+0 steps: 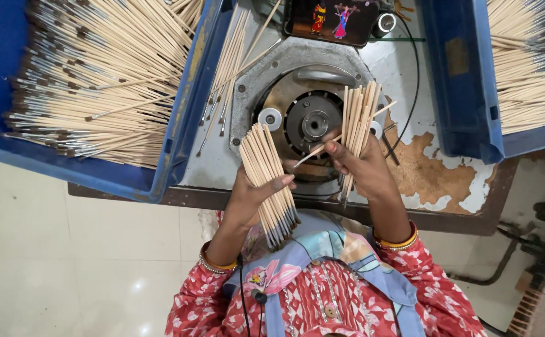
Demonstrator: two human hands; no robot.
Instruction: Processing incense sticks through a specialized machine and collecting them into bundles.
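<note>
My left hand (pixel 253 195) grips a fanned bundle of thin wooden brush handles (pixel 266 163); their dark metal-tipped ends (pixel 282 226) point back toward my body. My right hand (pixel 361 170) holds a second bundle of plain wooden sticks (pixel 358 112) pointing away from me. One single stick (pixel 313 153) is pinched at its fingertips and slants left. Both hands hover just in front of a round metal machine head with a central hub (pixel 315 123). The two hands are close together but do not touch.
A blue crate (pixel 188 106) on the left is piled with tipped brush handles. Another blue crate (pixel 466 87) on the right holds plain sticks. Loose tipped sticks (pixel 227 75) lie between the left crate and the machine. A phone (pixel 331 20) leans at the back. The worn table edge (pixel 447 218) runs below.
</note>
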